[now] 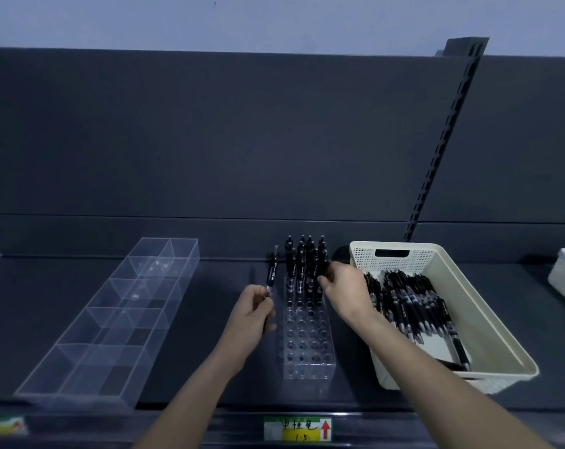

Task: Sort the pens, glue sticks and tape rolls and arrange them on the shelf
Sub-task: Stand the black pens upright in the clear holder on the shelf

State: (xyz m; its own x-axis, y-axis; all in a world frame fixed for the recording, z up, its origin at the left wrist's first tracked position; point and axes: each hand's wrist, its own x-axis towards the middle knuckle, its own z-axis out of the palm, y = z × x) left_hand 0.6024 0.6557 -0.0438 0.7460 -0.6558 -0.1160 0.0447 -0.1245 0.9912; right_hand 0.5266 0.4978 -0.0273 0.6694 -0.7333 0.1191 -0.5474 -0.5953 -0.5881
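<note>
Head view: on the dark shelf [210, 377] a clear pen rack [308, 348] stands lengthwise between the two hands. Its far rows are filled with standing pens [299, 264], and the rows toward the person show open holes.

The left hand [253, 314] has its fingers curled round the lower end of an upright pen [271, 273]. The pen's long axis is near vertical, with the clip end up, and it sits just beside the rack's left wall. The free holes lie to the right of this pen and slightly toward the person. A short sideways shift and a straight drop looks like all the next move needs, and this hand is the nearer one for the left columns.

The right hand [346, 288] reaches to the right edge of the standing group. Its thumb and forefinger appear closed on a right-column pen [322, 270], though dark on dark makes the grip hard to read.

A cream basket [436, 251] just right of the rack holds the loose pens [410, 306] still to sort, lying roughly front to back. To the left sits a clear divided tray [112, 322]. No glue sticks or tape rolls can be made out.

White print on the pen barrels is too small to read. The price label [298, 429] on the shelf edge carries handwritten characters, possibly 中性笔, above what looks like "1.5", beside a red arrow pointing up.
</note>
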